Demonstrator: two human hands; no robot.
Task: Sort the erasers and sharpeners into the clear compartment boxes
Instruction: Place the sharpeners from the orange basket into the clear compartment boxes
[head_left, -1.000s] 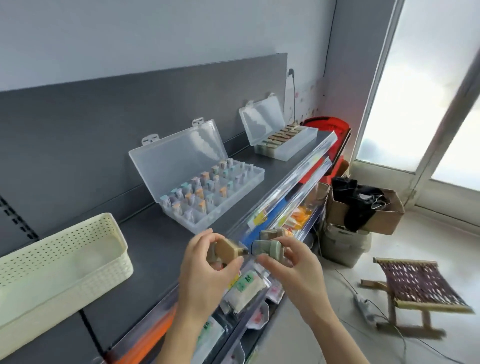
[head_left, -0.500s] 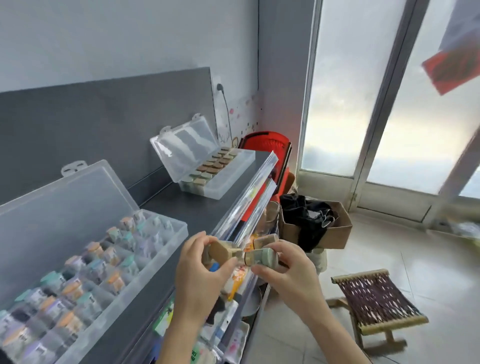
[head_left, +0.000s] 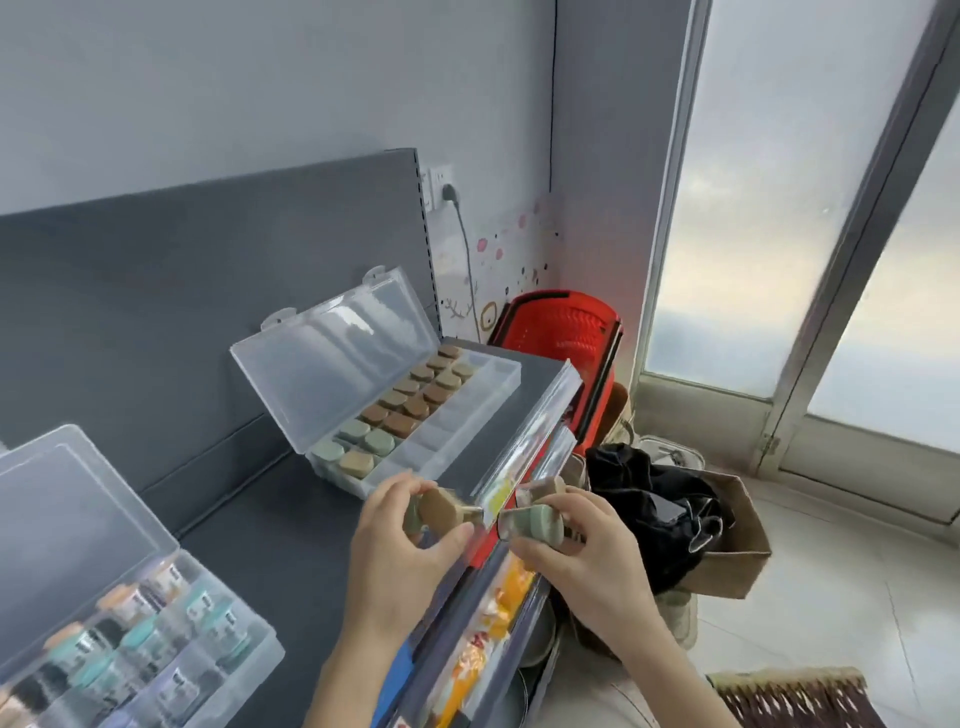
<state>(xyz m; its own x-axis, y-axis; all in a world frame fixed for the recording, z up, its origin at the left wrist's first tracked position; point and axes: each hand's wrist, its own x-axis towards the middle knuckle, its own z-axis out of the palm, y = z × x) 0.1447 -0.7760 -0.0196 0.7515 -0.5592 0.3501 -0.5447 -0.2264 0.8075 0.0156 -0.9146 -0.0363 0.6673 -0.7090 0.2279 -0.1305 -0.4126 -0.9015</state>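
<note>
**Erasers in both hands, the far box partly filled**

Both hands hover at the front edge of the grey shelf, each loaded. The left hand has its grip closed around a tan eraser, pinched between thumb and fingers, with what looks like a second, greenish piece tucked behind it (too blurred to be sure). The right hand grasps a grey-green eraser, and a brown eraser shows just above it in the same grip. None of these pieces is in a box yet; they are held in the air, near the front corner of the far clear box.

That box stands open on the shelf with its lid up. The two rows of compartments nearest the lid hold erasers: greenish ones at the near end, browns and tans running away from it. The compartments along the front appear unfilled, so there is room for what the hands carry.

The near clear box, at lower left, is also open and looks densely stocked with small colour-capped pieces, probably the sharpeners.

My judgement: the sorting is well advanced, the sharpener side looking nearly full, while the eraser box has at least these pieces to take. How much unsorted stock remains cannot be told from here.
</note>
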